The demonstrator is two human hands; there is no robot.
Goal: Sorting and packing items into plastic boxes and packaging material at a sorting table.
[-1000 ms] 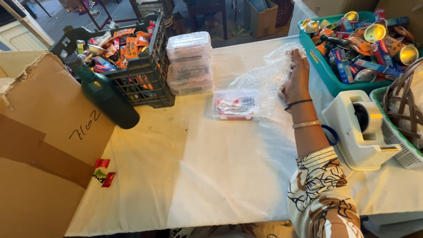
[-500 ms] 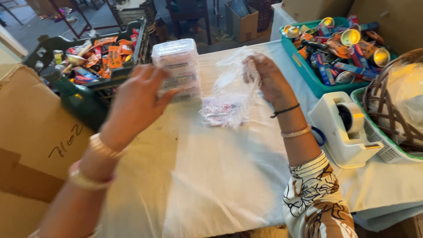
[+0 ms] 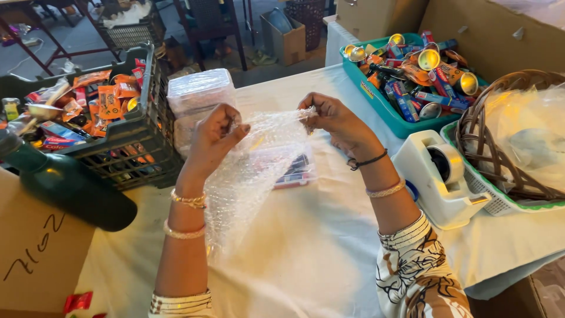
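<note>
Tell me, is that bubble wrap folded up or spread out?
Spread out. Both hands, left and right, pinch the top edge of the bubble wrap apart, and it hangs down to the table.

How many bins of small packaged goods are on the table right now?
2. A dark crate sits at the left, beside the left hand. A teal bin sits at the upper right, beyond the right hand. Both hands hold the bubble wrap. Others may lie out of view.

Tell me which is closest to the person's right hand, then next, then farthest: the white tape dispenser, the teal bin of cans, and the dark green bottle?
Counting from the right hand, in the head view:
1. White tape dispenser, just to its lower right.
2. Teal bin, up and right; almost as near, so a close call.
3. Dark green bottle, far across on the left, by the black crate.
</note>
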